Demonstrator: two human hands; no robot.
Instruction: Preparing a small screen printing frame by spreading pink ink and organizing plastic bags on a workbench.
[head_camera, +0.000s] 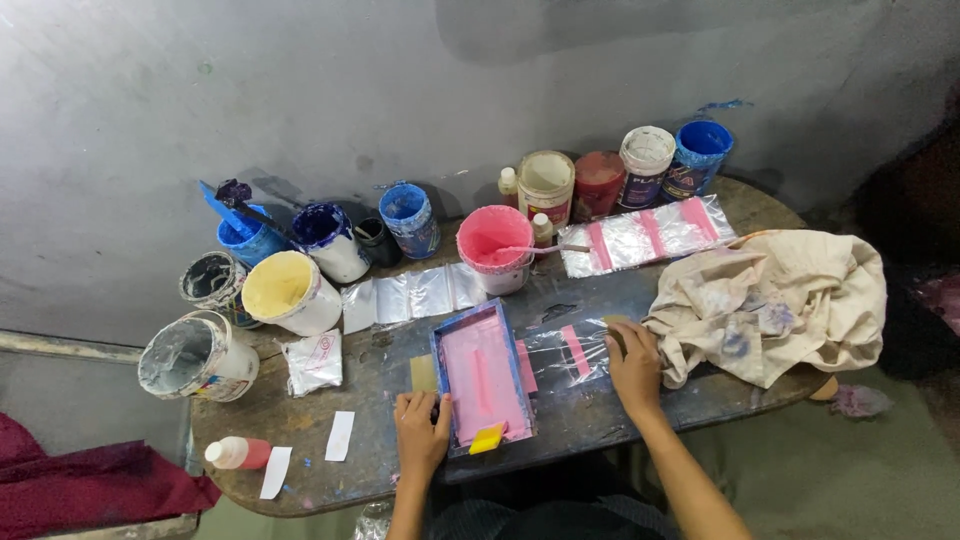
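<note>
Near the counter's (300, 420) front edge, the left hand (421, 432) lies flat and open against the near left corner of a blue-framed printing screen (481, 375) coated in pink ink, a yellow squeegee (487, 438) resting at its near end. Just right of it, the right hand (635, 366) presses open-palmed on a clear plastic bag (570, 352) with a pink stripe. Paint pots line the far edge, beside a crumpled cloth (775, 300).
</note>
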